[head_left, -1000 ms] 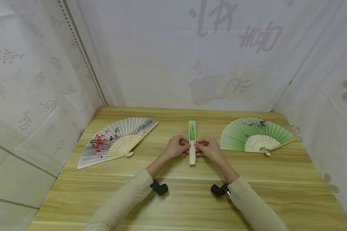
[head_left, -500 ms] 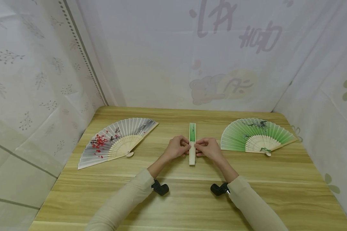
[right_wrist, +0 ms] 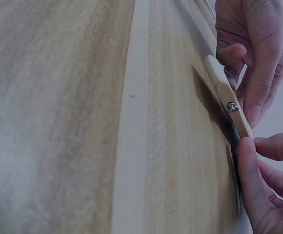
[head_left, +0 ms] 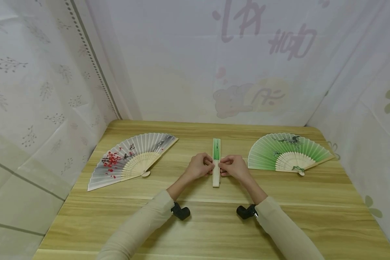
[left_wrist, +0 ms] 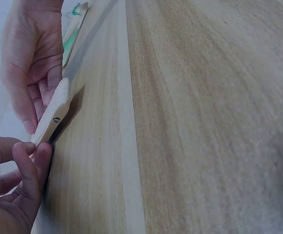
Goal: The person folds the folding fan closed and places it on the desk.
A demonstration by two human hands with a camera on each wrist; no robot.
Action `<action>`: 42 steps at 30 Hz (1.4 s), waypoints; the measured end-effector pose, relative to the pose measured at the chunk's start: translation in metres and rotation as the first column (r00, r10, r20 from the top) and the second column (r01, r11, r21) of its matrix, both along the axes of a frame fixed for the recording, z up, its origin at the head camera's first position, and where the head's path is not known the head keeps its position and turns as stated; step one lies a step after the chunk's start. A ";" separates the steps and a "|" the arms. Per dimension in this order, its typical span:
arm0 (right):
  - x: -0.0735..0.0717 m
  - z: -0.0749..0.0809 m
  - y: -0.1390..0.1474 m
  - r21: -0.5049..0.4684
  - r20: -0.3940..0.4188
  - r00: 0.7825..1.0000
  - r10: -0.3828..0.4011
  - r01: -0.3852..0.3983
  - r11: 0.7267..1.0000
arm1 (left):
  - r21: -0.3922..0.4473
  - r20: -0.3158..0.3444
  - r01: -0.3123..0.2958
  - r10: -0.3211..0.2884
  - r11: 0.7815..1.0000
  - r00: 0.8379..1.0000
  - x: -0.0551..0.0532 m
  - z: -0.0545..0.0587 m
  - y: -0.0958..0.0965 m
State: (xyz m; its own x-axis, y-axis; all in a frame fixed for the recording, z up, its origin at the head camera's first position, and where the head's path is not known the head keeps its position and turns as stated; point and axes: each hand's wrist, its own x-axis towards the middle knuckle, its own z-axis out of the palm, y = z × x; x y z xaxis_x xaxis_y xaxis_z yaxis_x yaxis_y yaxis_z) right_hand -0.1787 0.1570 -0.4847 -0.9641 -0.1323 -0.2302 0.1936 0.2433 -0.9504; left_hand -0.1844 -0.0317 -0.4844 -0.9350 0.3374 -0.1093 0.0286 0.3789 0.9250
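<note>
Folded fan (head_left: pixel 216 167) is held between the spread grey fan (head_left: pixel 134 159) and spread green fan (head_left: pixel 289 153), left hand (head_left: pixel 199 167) and right hand (head_left: pixel 235 167) each pinching one side with thumb and fingertips; its far tip appears slightly lower in the head view than a second ago, while both spread fans stay put

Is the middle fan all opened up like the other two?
No, the middle fan is folded into a narrow strip, while the red-flowered fan and other green fan are spread wide.
</note>
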 end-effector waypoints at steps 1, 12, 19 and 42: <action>0.000 0.000 0.000 0.006 -0.005 1.000 0.003 -0.003 1.000 | -0.004 -0.004 0.000 0.000 1.000 1.000 0.000 0.000 0.000; 0.000 0.000 0.000 0.081 -0.074 0.997 0.034 -0.028 0.996 | -0.007 0.013 -0.008 0.008 1.000 1.000 0.001 0.001 -0.001; -0.002 -0.006 0.007 0.038 -0.088 0.994 0.069 -0.066 0.997 | 0.036 -0.006 -0.023 0.023 0.999 1.000 0.002 -0.003 -0.014; -0.016 -0.008 0.021 -0.300 -0.013 0.997 0.080 -0.080 0.951 | 0.190 -0.033 -0.031 0.038 0.981 0.999 0.011 0.001 -0.098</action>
State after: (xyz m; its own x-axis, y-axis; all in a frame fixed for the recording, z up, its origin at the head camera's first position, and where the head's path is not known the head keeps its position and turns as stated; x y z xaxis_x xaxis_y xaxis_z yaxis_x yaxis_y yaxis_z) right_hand -0.1944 0.1785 -0.4924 -0.9475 -0.2720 -0.1678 0.1848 -0.0381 -0.9820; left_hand -0.1731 -0.1297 -0.4837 -0.9486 0.3162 -0.0121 0.0538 0.1987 0.9786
